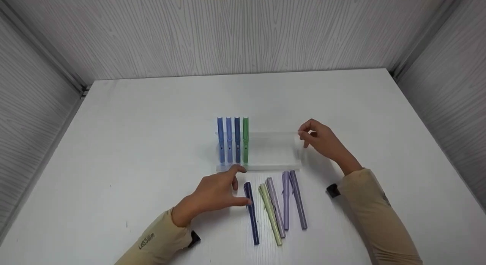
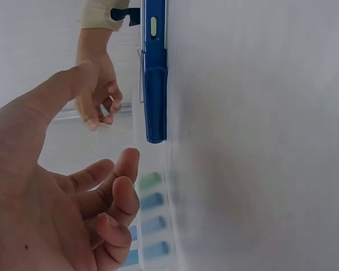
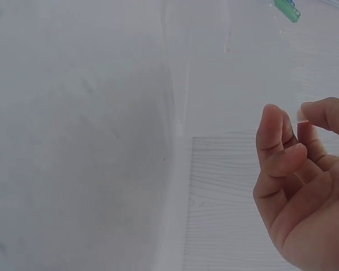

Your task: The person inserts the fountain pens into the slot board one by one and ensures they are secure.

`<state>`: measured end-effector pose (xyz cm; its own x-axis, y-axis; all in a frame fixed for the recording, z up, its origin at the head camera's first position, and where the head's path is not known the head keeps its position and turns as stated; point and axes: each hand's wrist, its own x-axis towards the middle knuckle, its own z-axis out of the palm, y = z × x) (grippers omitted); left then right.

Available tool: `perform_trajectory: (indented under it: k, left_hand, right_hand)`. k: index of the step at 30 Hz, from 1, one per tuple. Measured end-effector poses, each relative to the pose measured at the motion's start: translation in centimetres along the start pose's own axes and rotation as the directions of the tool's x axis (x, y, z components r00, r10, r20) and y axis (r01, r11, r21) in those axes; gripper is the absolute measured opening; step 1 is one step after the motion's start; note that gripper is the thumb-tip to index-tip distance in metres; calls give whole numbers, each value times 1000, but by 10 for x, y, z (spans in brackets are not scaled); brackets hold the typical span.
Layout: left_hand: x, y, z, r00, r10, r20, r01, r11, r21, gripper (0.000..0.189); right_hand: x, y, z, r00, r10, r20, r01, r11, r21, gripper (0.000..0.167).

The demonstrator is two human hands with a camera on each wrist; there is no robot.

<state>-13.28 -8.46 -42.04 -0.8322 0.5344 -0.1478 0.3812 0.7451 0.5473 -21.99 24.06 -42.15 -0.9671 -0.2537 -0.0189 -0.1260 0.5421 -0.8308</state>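
The left hand (image 1: 218, 189) reaches in from the lower left with its thumb and fingers spread apart, holding nothing; its thumb tip is over the navy-blue capped pen (image 1: 253, 223) lying on the white tabletop (image 1: 114, 143), and the left wrist view shows a gap between that thumb and the pen. The right hand (image 1: 321, 141) is at the far right corner of the clear plastic pen stand (image 1: 273, 167), its thumb and forefinger pinching the thin edge there. Four capped pens lean side by side at the left end of the stand: a medium-blue pen (image 1: 220, 128), a periwinkle-blue pen (image 1: 229, 128), a dark-blue pen (image 1: 237, 128) and a green pen (image 1: 246, 130). To the right of the navy pen, in front of the stand, lie a pale-green pen (image 1: 273, 223), a pale-lilac pen (image 1: 274, 198) close against it, a lavender pen (image 1: 286, 208) and a greyish-purple pen (image 1: 300, 208), all pointing roughly toward the stand. Beige sleeves (image 1: 372, 208) cover both forearms, and grey wood-grain panels (image 1: 243, 33) stand around the table.
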Motion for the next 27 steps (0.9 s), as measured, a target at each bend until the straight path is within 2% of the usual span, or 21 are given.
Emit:
perform_trajectory:
  k: [4,11,20,27]
  left_hand:
    - [1,1,3,999,-17,50,17,1000,-1,79]
    - [3,0,6,996,-19,90,18,1000,9,79]
    - [9,1,12,992,-22,126,16,999,51,75]
    - [10,5,14,992,-39,122,28,995,96,70]
  right_hand:
    - [0,0,-1,1000,0,-2,0,1000,0,24]
    - [1,1,-2,1000,8,-2,-8,1000,-7,26]
    - [-1,0,-4,1000,7,-11,-7,1000,-13,26]
    - [-2,2,-6,1000,5,-4,-5,1000,-1,26]
